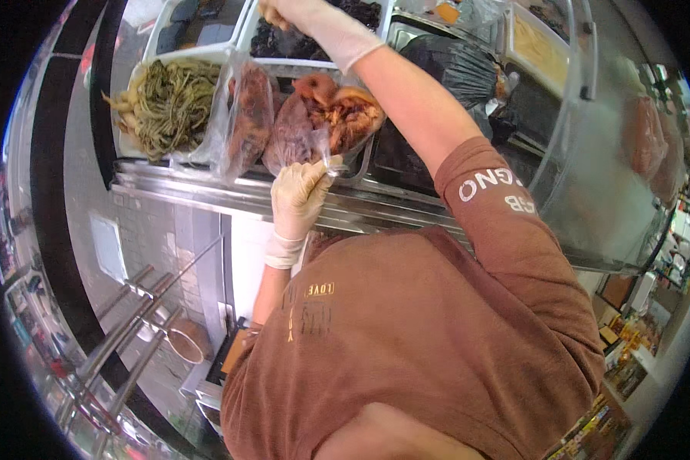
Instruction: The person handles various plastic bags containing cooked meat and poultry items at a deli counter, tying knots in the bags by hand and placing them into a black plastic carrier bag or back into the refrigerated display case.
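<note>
My left hand [300, 195], in a pale glove, grips the gathered edge of a clear plastic bag [312, 146] at the front of the display case. Just beyond it lie reddish-brown cooked meat pieces [351, 118], partly behind the film. My right hand [293, 12], gloved too, reaches to the top edge of the view above a white tray of dark, crinkled food [287, 47]. Its fingers are bent and partly cut off, so whether it holds anything cannot be seen.
Greenish stringy food [175, 106] fills a tray at the left, beside bagged brown meat [252, 109]. A black plastic bag [451, 66] stands right of the meat. Pale food [537, 49] sits in a far-right tray. A metal rail [207, 187] edges the case; a clear panel [601, 172] bounds its right.
</note>
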Tool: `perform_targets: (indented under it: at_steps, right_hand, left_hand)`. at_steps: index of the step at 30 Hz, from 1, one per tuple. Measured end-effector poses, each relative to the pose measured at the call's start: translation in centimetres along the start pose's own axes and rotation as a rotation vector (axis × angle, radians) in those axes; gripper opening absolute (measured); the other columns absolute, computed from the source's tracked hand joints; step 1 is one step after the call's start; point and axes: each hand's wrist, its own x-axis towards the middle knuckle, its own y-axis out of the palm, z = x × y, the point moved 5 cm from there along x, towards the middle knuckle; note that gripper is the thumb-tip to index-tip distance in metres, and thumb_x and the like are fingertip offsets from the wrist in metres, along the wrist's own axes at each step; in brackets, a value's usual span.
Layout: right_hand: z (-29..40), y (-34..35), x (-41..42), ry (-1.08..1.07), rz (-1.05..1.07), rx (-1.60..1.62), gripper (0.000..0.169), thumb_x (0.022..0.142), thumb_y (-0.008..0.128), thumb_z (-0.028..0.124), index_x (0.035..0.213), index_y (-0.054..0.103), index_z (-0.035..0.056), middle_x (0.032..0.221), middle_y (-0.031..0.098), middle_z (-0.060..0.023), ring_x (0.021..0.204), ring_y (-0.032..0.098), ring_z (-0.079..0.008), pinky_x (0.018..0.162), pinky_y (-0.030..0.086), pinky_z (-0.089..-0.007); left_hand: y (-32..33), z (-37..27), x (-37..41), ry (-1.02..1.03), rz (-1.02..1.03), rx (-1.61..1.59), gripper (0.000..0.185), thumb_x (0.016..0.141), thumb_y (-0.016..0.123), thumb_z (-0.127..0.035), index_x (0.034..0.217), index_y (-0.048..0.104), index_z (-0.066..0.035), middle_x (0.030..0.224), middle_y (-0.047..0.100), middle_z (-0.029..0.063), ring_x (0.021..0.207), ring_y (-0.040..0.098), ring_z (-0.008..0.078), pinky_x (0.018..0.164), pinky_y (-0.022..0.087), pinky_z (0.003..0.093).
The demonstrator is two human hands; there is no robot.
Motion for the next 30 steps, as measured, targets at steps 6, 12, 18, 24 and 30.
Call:
perform_targets:
  at_steps: [6, 12, 18, 24, 30]
  right_hand:
    - [8.3, 3.0, -1.1, -0.2, 0.196, 0.086, 0.024, 0.101, 0.05, 0.02, 0.092, 0.065, 0.0036, 0.07, 0.064, -0.0043, 0.059, 0.059, -0.0142, 0.056, 0.048, -0.0298]
    - [8.2, -3.9, -16.8, -0.07, 0.155, 0.039, 0.023, 0.098, 0.054, 0.023, 0.099, 0.067, 0.0052, 0.074, 0.062, -0.0028, 0.067, 0.057, -0.0113, 0.063, 0.047, -0.027]
    - [1.7, -0.4, -31.2, 0.173, 0.11, -0.645, 0.037, 0.085, 0.067, 0.015, 0.121, 0.058, 0.0105, 0.093, 0.056, -0.0072, 0.087, 0.061, -0.0196, 0.082, 0.051, -0.0337]
    - [-2.8, -0.1, -29.1, -0.237, -0.204, -0.549, 0.027, 0.089, 0.063, 0.007, 0.115, 0.06, 0.01, 0.102, 0.062, -0.0122, 0.095, 0.065, -0.0256, 0.086, 0.052, -0.0366]
    - [4.9, -2.4, -34.6, 0.025, -0.004, 0.665, 0.008, 0.092, 0.062, 0.004, 0.097, 0.068, 0.0037, 0.097, 0.069, -0.0037, 0.093, 0.065, -0.013, 0.087, 0.051, -0.0284]
  left_hand:
    - [-0.4, 0.3, 0.1, -0.018, 0.186, 0.081, 0.024, 0.081, 0.073, -0.013, 0.105, 0.072, -0.017, 0.071, 0.055, 0.0039, 0.067, 0.056, 0.0234, 0.059, 0.045, 0.0353]
    - [-1.1, 4.1, -0.5, -0.703, -0.134, -1.001, 0.009, 0.088, 0.062, -0.003, 0.095, 0.068, -0.006, 0.104, 0.066, 0.0025, 0.092, 0.059, 0.0129, 0.089, 0.046, 0.0269]
    - [-2.6, 6.6, -1.6, -0.822, -0.05, -0.674, 0.012, 0.095, 0.056, -0.011, 0.1, 0.062, -0.003, 0.088, 0.062, 0.0017, 0.082, 0.054, 0.01, 0.077, 0.044, 0.0253]
    - [-3.2, 3.5, -1.3, -0.648, 0.056, -0.264, 0.022, 0.094, 0.059, -0.009, 0.114, 0.06, 0.001, 0.102, 0.061, 0.0084, 0.095, 0.056, 0.0149, 0.085, 0.045, 0.0286]
    - [0.1, -8.7, 2.7, -0.305, -0.108, -0.39, 0.065, 0.084, 0.072, -0.003, 0.143, 0.044, -0.008, 0.126, 0.055, 0.0095, 0.088, 0.059, 0.0113, 0.078, 0.048, 0.0246]
